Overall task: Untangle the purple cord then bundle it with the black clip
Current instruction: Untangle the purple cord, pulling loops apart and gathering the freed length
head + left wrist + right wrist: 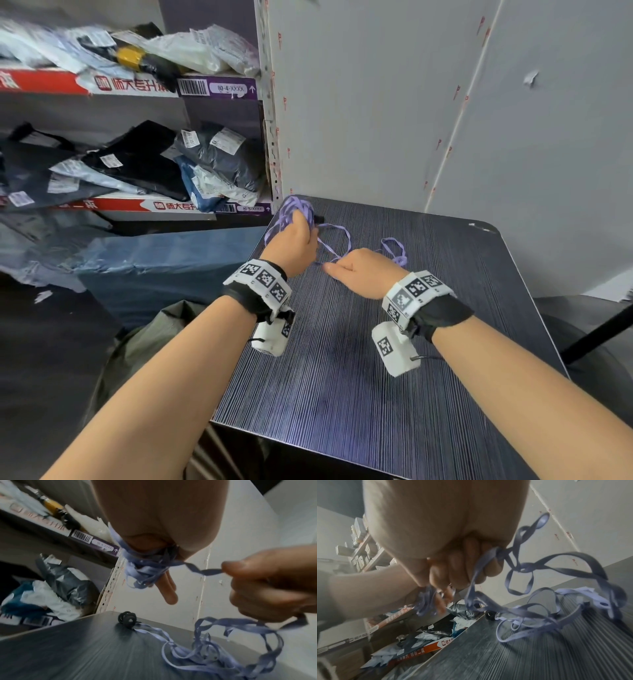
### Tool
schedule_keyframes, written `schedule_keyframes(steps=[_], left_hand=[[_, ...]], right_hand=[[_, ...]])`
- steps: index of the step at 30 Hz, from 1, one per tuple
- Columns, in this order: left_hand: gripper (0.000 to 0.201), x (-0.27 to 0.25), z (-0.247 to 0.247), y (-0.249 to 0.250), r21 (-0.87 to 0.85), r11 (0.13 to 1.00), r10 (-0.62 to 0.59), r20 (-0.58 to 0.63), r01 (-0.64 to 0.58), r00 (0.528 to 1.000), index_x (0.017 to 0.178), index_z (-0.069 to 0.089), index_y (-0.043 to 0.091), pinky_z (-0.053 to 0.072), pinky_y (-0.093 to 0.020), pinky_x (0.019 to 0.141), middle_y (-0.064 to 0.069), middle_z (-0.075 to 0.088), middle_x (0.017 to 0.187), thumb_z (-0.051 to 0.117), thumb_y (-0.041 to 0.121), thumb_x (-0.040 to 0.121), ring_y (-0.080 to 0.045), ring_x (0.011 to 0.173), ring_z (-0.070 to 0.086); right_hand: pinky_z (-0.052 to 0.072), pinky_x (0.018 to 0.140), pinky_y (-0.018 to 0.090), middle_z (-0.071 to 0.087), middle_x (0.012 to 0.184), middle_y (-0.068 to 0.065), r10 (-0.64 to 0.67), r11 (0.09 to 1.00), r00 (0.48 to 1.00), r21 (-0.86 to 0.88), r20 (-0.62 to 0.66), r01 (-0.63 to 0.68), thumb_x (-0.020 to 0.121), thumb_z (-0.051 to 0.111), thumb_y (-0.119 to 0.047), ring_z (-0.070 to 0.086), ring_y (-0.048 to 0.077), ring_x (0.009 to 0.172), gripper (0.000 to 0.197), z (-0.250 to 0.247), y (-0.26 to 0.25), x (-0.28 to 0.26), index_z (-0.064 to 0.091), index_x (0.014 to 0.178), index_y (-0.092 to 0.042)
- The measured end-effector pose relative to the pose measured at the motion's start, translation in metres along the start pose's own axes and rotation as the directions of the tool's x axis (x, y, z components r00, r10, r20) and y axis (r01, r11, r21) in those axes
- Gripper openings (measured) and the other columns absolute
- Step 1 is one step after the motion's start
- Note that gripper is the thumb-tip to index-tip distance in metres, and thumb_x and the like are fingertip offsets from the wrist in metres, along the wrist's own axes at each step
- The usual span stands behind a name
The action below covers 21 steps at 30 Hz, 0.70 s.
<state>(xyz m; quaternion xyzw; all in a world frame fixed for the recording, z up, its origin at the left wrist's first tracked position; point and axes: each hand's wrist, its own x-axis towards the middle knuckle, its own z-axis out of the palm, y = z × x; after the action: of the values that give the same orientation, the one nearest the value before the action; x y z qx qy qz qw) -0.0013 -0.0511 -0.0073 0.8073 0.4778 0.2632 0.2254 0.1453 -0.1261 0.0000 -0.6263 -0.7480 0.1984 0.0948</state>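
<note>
The purple cord (337, 236) is a flat ribbon. Part of it is wound in a coil (140, 566) around the fingers of my left hand (296, 240), near the far left corner of the dark striped table (342, 377). Two left fingers (169, 591) stick out straight past the coil, and the thumb presses on it. A taut strand runs from there to my right hand (363, 270), a fist pinching the cord (477, 572). Loose tangled loops (214, 655) lie on the table beyond. The black clip (127, 618) sits by the far corner, apart from both hands.
Shelves (137, 202) stuffed with wrapped parcels stand to the left, beyond the table edge. A grey wall panel (376, 102) rises right behind the table. A blue-wrapped block (154, 260) lies low on the left, and a black stand leg (599, 335) is off the right edge.
</note>
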Motion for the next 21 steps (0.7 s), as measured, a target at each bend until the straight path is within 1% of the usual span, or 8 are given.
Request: schedule_keyframes(steps=[4, 6, 9, 12, 14, 16, 18, 21], left_hand=[[0.015, -0.006, -0.001, -0.004, 0.191, 0.981, 0.008, 0.135, -0.033, 0.991, 0.087, 0.036, 0.005, 0.036, -0.033, 0.052, -0.005, 0.045, 0.058, 0.04, 0.016, 0.097, -0.025, 0.056, 0.049], [0.017, -0.005, -0.002, -0.007, 0.152, 0.988, -0.032, 0.206, 0.001, 0.978, 0.085, 0.035, 0.006, 0.036, -0.034, 0.058, -0.004, 0.042, 0.06, 0.039, 0.017, 0.097, -0.024, 0.059, 0.046], [0.018, -0.008, -0.005, -0.007, 0.121, 0.992, -0.068, 0.273, 0.035, 0.96, 0.084, 0.038, 0.008, 0.036, -0.032, 0.06, -0.003, 0.044, 0.065, 0.039, 0.02, 0.098, -0.022, 0.064, 0.047], [0.027, -0.01, -0.006, -0.002, 0.072, 0.992, -0.118, 0.278, 0.102, 0.953, 0.074, 0.033, 0.016, 0.038, -0.026, 0.057, -0.002, 0.045, 0.07, 0.041, 0.025, 0.098, -0.017, 0.062, 0.046], [0.024, -0.009, -0.004, 0.001, -0.078, 0.981, -0.147, 0.293, 0.177, 0.945, 0.08, 0.037, 0.014, 0.047, -0.03, 0.06, -0.004, 0.049, 0.075, 0.043, 0.03, 0.097, -0.018, 0.065, 0.05], [0.022, -0.009, -0.002, 0.008, -0.224, 0.951, -0.145, 0.295, 0.215, 0.945, 0.09, 0.039, 0.011, 0.051, -0.036, 0.062, -0.005, 0.05, 0.076, 0.043, 0.032, 0.097, -0.018, 0.065, 0.05], [0.025, -0.007, -0.002, 0.016, -0.306, 0.925, -0.145, 0.271, 0.228, 0.952, 0.094, 0.041, 0.011, 0.054, -0.041, 0.068, -0.005, 0.052, 0.077, 0.043, 0.036, 0.097, -0.019, 0.066, 0.052], [0.029, -0.004, -0.005, 0.024, -0.414, 0.885, -0.125, 0.233, 0.214, 0.964, 0.097, 0.041, 0.01, 0.051, -0.043, 0.066, -0.005, 0.051, 0.075, 0.044, 0.039, 0.095, -0.018, 0.062, 0.048]], right_hand=[[0.039, 0.058, 0.031, 0.042, 0.049, -0.003, 0.023, 0.999, 0.998, -0.043, 0.051, -0.02, 0.097, 0.033, -0.049, 0.042, 0.017, 0.047, 0.056, -0.009, 0.005, 0.0, 0.05, 0.055, -0.016], [0.038, 0.059, 0.03, 0.046, 0.051, -0.006, 0.015, 0.999, 1.0, -0.033, 0.023, -0.014, 0.096, 0.038, -0.048, 0.045, 0.012, 0.049, 0.048, -0.011, 0.01, 0.001, 0.061, 0.066, -0.018], [0.037, 0.058, 0.032, 0.053, 0.063, 0.001, -0.045, 0.999, 0.996, -0.02, -0.08, 0.044, 0.093, 0.046, -0.046, 0.046, 0.014, 0.054, 0.025, -0.012, 0.014, 0.002, 0.055, 0.094, -0.023], [0.041, 0.074, 0.035, 0.062, 0.082, 0.001, -0.173, 0.972, 0.96, -0.195, -0.218, 0.131, 0.093, 0.05, -0.039, 0.052, 0.018, 0.076, 0.019, -0.009, 0.019, 0.006, 0.058, 0.095, -0.022], [0.031, 0.083, 0.037, 0.06, 0.092, -0.002, -0.272, 0.907, 0.901, -0.403, -0.338, 0.123, 0.086, 0.061, -0.035, 0.048, 0.021, 0.091, 0.013, -0.007, 0.021, 0.009, 0.066, 0.086, -0.023], [0.031, 0.078, 0.037, 0.057, 0.091, 0.001, -0.258, 0.864, 0.884, -0.503, -0.391, 0.03, 0.075, 0.074, -0.027, 0.047, 0.026, 0.089, 0.007, -0.008, 0.014, 0.011, 0.067, 0.073, -0.023], [0.039, 0.068, 0.036, 0.055, 0.088, 0.006, -0.259, 0.819, 0.888, -0.574, -0.38, -0.006, 0.068, 0.078, -0.013, 0.051, 0.029, 0.081, 0.011, -0.007, 0.001, 0.012, 0.067, 0.072, -0.015], [0.039, 0.063, 0.036, 0.052, 0.105, 0.011, -0.131, 0.881, 0.928, -0.471, -0.348, -0.052, 0.088, 0.056, -0.003, 0.058, 0.03, 0.087, 0.013, -0.006, -0.011, 0.014, 0.061, 0.099, -0.003]])
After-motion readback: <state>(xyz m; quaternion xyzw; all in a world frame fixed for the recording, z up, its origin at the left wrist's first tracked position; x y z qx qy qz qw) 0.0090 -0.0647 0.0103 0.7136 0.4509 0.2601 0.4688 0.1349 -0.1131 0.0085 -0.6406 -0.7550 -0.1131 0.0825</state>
